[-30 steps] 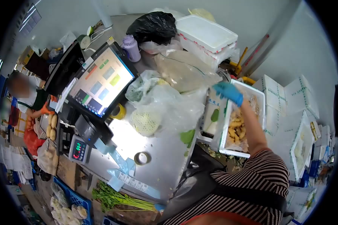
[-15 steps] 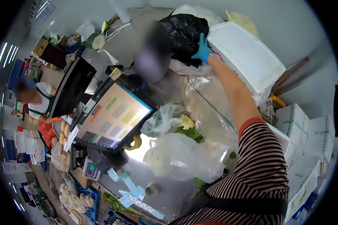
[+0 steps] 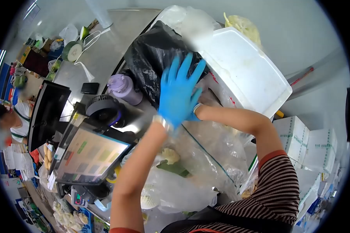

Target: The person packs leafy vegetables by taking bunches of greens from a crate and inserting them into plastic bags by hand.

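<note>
Gloved in blue, my left hand [image 3: 179, 89] is spread with its fingers apart over the black plastic bag [image 3: 151, 54]. My right hand [image 3: 194, 112] is mostly hidden behind the left one, so its fingers cannot be made out. Right of the bag lies a white foam box lid [image 3: 249, 70]. A purple bottle [image 3: 124, 89] stands left of my left hand. Below my hands, a large clear plastic bag [image 3: 217, 155] with a green line across it lies near a piece of cauliflower [image 3: 170, 155].
A touch screen [image 3: 91, 153] and a dark monitor [image 3: 46, 112] stand at the left, with a phone [image 3: 90, 88] and small fan [image 3: 104, 110] nearby. White foam boxes [image 3: 319, 149] are stacked at the right. Another person [image 3: 21, 120] is at the far left.
My left hand has come into view over the black bag. My right hand has moved from the foam boxes to the bag, then down behind my left hand. The camera view has shifted.
</note>
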The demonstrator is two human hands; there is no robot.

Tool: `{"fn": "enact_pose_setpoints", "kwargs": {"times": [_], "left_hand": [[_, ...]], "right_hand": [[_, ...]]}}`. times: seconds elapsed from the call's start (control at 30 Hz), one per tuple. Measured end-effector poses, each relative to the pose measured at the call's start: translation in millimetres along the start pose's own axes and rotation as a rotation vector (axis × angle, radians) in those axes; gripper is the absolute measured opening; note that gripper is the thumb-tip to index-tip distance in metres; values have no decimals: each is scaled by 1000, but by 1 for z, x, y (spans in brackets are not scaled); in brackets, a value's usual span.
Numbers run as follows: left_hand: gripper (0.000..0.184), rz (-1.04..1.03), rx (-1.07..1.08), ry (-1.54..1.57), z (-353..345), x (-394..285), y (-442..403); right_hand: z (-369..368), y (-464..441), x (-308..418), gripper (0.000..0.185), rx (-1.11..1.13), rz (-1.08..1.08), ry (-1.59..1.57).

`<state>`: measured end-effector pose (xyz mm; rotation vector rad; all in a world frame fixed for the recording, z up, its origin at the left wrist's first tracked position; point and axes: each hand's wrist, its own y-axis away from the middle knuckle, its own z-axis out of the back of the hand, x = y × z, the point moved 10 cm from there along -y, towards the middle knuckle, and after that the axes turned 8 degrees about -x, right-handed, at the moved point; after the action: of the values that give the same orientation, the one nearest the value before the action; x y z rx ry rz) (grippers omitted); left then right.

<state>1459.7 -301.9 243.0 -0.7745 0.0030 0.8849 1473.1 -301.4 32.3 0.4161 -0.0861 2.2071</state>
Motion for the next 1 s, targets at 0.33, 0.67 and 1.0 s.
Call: {"fn": "enact_pose_setpoints", "kwargs": {"times": [0.33, 0.67, 1.0], "left_hand": [[61, 259, 503, -276, -210, 178, 83], [62, 379, 372, -196, -232, 198, 102], [63, 362, 340, -222, -237, 208, 100]], "right_hand": [[180, -80, -154, 37, 8, -188, -560], [166, -286, -422, 39, -467, -144, 713], [248, -224, -374, 28, -963, -225, -230]]}}
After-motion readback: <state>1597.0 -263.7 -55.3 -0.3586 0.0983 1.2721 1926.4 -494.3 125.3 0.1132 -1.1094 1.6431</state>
